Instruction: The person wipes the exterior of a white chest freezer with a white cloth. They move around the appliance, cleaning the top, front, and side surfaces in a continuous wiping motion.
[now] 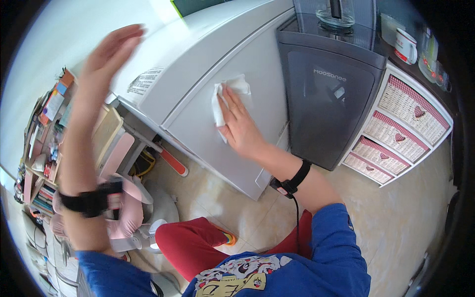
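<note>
My right hand [243, 131] lies on a folded white cloth or paper wipe [239, 85], pressing it against the pale grey door [207, 122] of a refrigerator. Its fingers are stretched out along the wipe, whose edges show above and to the left of them. Raised at the upper left, my left hand [111, 52] is blurred by motion, with its fingers extended and nothing seen in it. It appears in front of the refrigerator's white side panel [163, 48], apart from the wipe. A black strap [298, 176] circles each forearm.
Beside the refrigerator stands a dark Moosonee appliance [330, 104] with a glass vessel [336, 16] on top. Further right is a white drawer unit [382, 122] with wicker fronts and a mug [405, 46] above. A pink chair [128, 219] and cluttered shelves [46, 141] are at left.
</note>
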